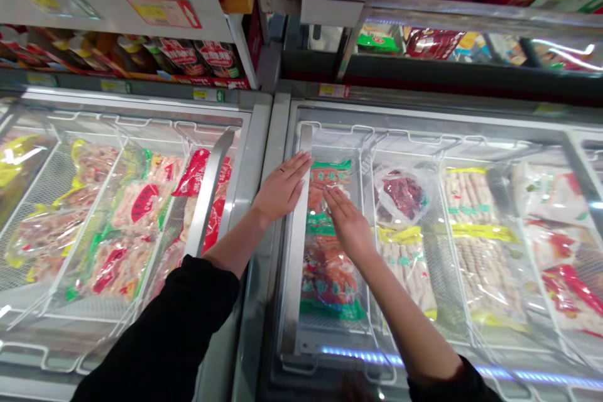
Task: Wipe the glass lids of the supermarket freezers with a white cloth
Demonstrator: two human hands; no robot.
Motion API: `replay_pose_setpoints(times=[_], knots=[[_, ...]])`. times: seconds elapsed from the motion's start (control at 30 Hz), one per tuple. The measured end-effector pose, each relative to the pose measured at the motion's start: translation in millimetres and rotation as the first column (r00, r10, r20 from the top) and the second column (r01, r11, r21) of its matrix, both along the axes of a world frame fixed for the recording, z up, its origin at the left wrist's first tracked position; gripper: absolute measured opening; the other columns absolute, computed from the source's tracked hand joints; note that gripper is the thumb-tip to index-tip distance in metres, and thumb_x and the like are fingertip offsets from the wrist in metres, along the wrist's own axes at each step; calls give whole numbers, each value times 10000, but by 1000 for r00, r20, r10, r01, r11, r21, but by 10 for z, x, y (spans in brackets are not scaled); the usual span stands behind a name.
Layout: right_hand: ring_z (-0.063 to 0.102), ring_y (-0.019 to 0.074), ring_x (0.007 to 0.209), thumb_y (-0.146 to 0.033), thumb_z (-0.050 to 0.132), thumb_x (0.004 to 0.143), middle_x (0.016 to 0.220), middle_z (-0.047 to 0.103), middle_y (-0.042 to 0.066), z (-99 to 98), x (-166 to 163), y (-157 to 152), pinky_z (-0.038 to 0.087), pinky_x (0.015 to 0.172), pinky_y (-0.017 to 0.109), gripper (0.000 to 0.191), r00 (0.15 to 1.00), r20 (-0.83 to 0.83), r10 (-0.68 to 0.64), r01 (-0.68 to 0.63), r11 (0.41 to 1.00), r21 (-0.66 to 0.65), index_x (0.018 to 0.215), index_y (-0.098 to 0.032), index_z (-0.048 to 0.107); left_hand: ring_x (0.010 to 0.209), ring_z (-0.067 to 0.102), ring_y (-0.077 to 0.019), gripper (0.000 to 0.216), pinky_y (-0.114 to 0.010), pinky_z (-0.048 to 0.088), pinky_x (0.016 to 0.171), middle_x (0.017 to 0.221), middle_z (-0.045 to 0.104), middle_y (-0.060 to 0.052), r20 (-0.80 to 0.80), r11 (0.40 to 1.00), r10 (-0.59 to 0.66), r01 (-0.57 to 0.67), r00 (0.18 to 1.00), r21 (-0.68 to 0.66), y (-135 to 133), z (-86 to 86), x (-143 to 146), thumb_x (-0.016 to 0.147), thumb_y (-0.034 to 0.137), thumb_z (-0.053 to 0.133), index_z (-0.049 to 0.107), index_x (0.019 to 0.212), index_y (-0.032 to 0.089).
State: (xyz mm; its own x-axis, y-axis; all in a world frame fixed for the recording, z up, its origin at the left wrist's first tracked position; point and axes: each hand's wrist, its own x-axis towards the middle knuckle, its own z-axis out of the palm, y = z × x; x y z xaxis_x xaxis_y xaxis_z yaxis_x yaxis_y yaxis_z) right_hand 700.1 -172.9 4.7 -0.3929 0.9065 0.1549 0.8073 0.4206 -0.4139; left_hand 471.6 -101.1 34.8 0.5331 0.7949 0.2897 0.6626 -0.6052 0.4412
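Got left hand [282, 187] flat on the sliding lid's metal edge [296, 270], right hand [347, 223] flat on glass [332, 334] over a red-green packet [330, 276], fingers open, gripping nothing.

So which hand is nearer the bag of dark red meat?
Right. The right hand lies just left of the bag of dark red meat; the left hand rests farther left, on the lid's edge.

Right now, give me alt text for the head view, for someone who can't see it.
Two bare hands reach over a shop freezer: left hand on the glass lid's metal edge, right hand spread flat above red-and-green food packs inside.
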Motion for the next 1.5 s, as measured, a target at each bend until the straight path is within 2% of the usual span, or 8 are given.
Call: replay_pose_setpoints(times=[0.17,0.27,0.53,0.8,0.97,1.13,1.33,1.5], knots=[[342,279,1517,-91,357,991,1581,461,137,-21,-155,472,397,1212,577,573,976,-39,-212,214,976,41,1558,-148,414,1565,216,-157,529,-381,246,1300,1645,358,-115,2,1000,0,0,1000,12,-5,-19,-1,1044,202,298,383,1550,75],[325,273,1526,-81,354,981,1590,448,123,-18,-413,637,368,1231,578,586,988,-55,-145,146,989,14,1558,-159,419,1567,211,-161,536,-400,249,1299,1655,340,-100,-9,1000,5,-5,1000,-11,-2,-21,-3,1045,212,293,365,1565,105],[395,221,1489,-72,382,981,1565,495,55,32,-29,201,428,1213,520,616,999,-36,22,-22,999,-24,1566,-264,410,1564,197,-149,622,-431,285,1292,1683,266,12,-2,1000,12,-12,1000,-20,-2,-23,-5,1034,227,286,180,1645,282],[394,270,1493,-83,378,982,1550,508,113,10,-399,1022,394,1235,507,543,983,-74,-167,168,986,8,1508,-136,496,1559,214,-158,623,-451,285,1296,1681,259,34,-26,998,31,-32,999,-50,5,-25,-7,1036,243,284,179,1645,318],[407,240,1486,-50,388,956,1546,517,67,92,-302,673,414,1228,519,606,998,-66,21,-22,999,-27,1534,-213,468,1567,202,-157,564,-417,271,1299,1664,324,-52,-6,1000,13,-13,1000,-22,8,-21,-13,1047,232,285,305,1609,185],[420,262,1477,-64,400,959,1541,522,80,96,93,607,436,1207,544,579,994,-64,-85,84,996,-23,1515,-197,493,1567,211,-162,525,-397,258,1301,1646,354,-112,14,1000,-4,4,1000,-10,6,-1,-9,1049,202,294,390,1547,63],[418,291,1478,-88,378,972,1533,528,98,5,-258,1240,409,1215,564,523,976,-124,-177,180,984,8,1463,-152,548,1568,209,-175,533,-423,251,1301,1663,327,-81,6,999,10,-10,1000,-39,1,-35,-6,1045,201,303,356,1570,120],[423,261,1477,-55,390,943,1546,516,65,65,-318,972,406,1225,543,582,993,-113,-24,22,1000,-17,1491,-203,518,1565,219,-177,560,-448,281,1295,1673,303,-39,25,1000,9,-8,1000,-25,12,-55,-11,1046,221,296,297,1606,208]])
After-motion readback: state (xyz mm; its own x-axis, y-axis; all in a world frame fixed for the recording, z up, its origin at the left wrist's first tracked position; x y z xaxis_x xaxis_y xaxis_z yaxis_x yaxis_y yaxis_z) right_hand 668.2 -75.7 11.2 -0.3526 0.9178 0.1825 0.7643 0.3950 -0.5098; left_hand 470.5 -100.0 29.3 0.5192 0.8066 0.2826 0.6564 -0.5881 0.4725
